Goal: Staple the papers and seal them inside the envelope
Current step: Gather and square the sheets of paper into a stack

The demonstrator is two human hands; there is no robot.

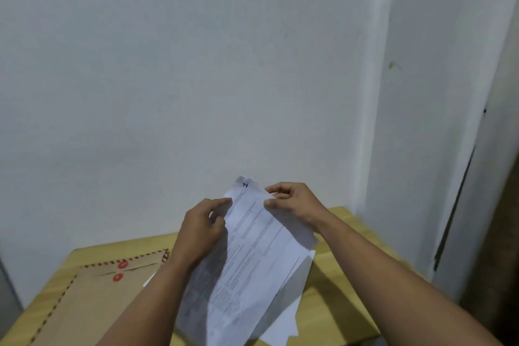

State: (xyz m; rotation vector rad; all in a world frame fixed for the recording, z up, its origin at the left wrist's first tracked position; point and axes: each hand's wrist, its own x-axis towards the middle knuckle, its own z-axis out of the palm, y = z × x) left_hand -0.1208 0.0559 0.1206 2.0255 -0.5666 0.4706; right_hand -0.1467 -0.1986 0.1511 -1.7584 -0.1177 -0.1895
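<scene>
A pale wall (196,64) is filling most of your view, meeting a second wall at a corner on the right. Below it, a wooden table (345,298) is sitting tight in that corner. On its left side the brown envelope (92,298) is lying flat, with a striped border and two red string-tie discs near its top flap, which is lying closed. You are holding the papers (252,255) up over the table's middle, tilted, printed side toward you, lower edge near another white sheet (283,329) lying on the table. Your left hand (202,227) is pinching the papers' left edge near the top, fingers curled. Your right hand (292,202) is pinching the top right corner between thumb and fingers.
</scene>
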